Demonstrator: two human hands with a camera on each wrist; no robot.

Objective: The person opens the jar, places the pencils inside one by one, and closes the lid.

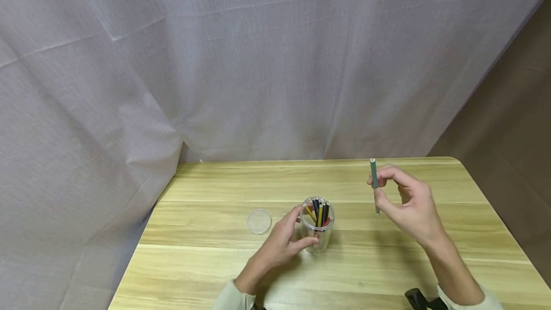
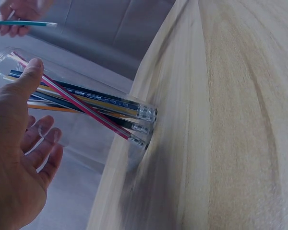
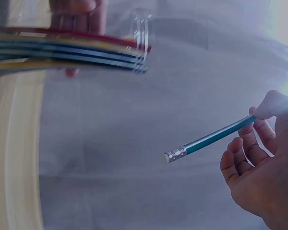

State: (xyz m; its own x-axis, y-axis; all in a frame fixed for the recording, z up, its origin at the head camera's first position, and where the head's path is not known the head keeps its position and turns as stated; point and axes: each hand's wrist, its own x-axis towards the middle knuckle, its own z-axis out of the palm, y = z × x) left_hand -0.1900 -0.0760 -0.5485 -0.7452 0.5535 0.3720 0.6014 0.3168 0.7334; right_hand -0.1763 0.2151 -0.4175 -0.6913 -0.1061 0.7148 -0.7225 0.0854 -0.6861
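Note:
On the table stands a clear plastic cup (image 1: pixel 324 240) with several pencils (image 2: pixel 86 96) in it, dark, yellow and red ones. In the left wrist view, their eraser ends are down at the cup's base. My left hand (image 1: pixel 279 240) holds the cup from its left side, thumb across the near wall and fingers around the far side. Off to the cup's right, raised above the table, my right hand (image 1: pixel 411 204) pinches a green pencil (image 1: pixel 373 174) between thumb and fingers. The pencil is near upright, its silver ferrule and pale eraser (image 3: pixel 174 155) at the lower end.
A round clear lid (image 1: pixel 259 222) lies flat on the wooden table (image 1: pixel 193 262), left of the cup. Grey cloth (image 1: pixel 258 85) hangs behind the table and along its left side. A black wrist device (image 1: pixel 416 298) shows by the right sleeve.

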